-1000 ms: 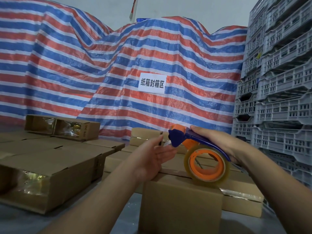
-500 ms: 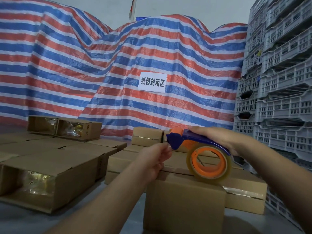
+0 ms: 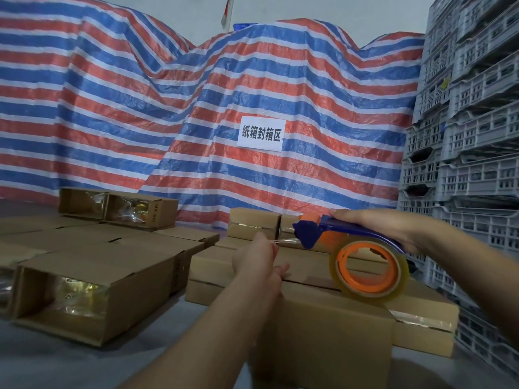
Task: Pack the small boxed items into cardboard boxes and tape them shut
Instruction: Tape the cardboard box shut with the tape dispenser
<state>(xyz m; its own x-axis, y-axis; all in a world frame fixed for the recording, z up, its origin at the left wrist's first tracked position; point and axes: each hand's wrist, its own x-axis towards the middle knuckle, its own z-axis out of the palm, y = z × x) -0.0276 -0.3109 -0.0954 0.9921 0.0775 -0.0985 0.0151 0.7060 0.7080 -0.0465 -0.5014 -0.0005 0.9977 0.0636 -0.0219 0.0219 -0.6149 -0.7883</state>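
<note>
My right hand (image 3: 376, 226) grips the blue handle of a tape dispenser (image 3: 311, 234) that carries a clear tape roll on an orange core (image 3: 368, 269). The roll rests on top of a closed cardboard box (image 3: 331, 332) standing in front of me. My left hand (image 3: 258, 259) pinches the free end of the clear tape (image 3: 286, 242), a short strip stretched between its fingertips and the dispenser's mouth. More closed brown boxes (image 3: 252, 223) lie behind the front box.
Several cardboard boxes (image 3: 92, 299) with shiny clear film at their ends lie on the grey floor at left. A red, white and blue striped tarp (image 3: 196, 122) with a white paper sign (image 3: 261, 133) hangs behind. Stacked grey plastic crates (image 3: 471, 136) fill the right side.
My left hand went from an open palm beside the dispenser to pinching the tape end and drawing it out leftward. The dispenser stayed on the front box.
</note>
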